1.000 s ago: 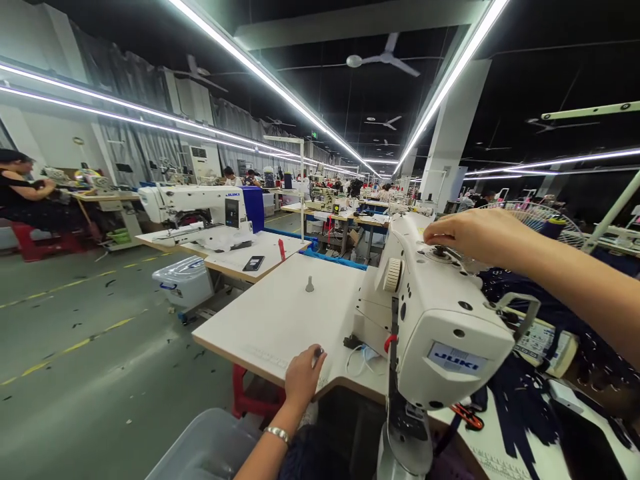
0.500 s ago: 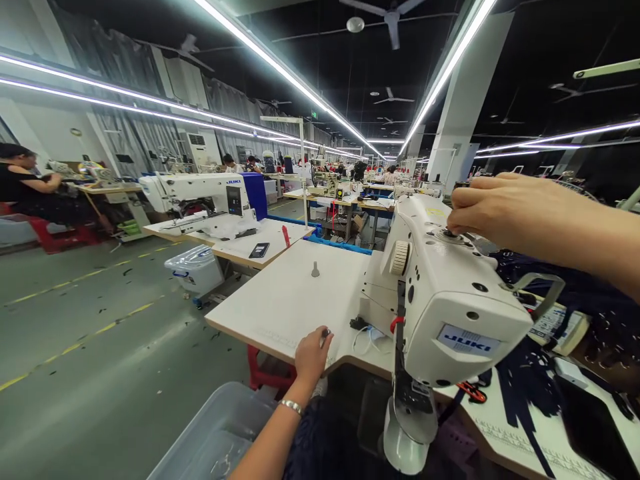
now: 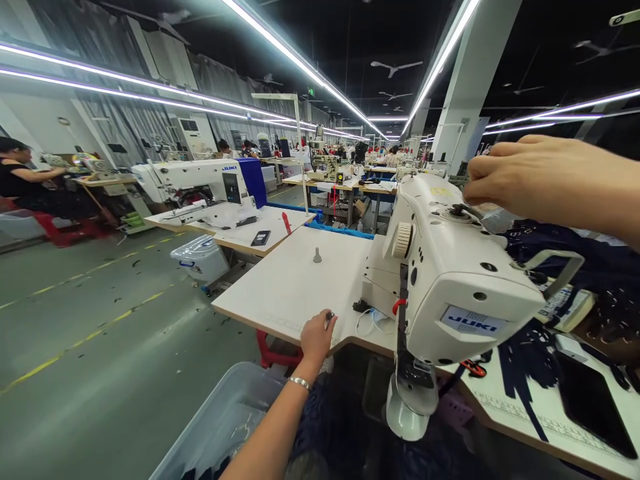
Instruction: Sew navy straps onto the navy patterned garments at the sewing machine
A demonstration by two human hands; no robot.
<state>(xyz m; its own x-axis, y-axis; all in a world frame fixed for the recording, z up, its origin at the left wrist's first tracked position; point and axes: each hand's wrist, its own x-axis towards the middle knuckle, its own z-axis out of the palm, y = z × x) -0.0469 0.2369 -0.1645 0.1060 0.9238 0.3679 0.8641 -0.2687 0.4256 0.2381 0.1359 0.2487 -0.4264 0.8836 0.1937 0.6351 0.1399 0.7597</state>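
The left hand (image 3: pixel 316 339) held a small dark piece (image 3: pixel 329 316) in its narrow grip, at the near edge of the white table (image 3: pixel 280 287). The right hand (image 3: pixel 525 177) was curled above the sewing machine (image 3: pixel 445 247); whether its grip held something, I could not tell.

We wear a shiny silver bracelet (image 3: pixel 300 383) above our left hand (image 3: pixel 317 339); our forearms (image 3: pixel 273 427) are bare. Dark bluish cloth (image 3: pixel 325 417) shows below; whether worn, we cannot tell.

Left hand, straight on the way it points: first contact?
Left hand: probably the sewing machine's base, across white tabletop, right of the grey peg; depth unclear, might just miss.
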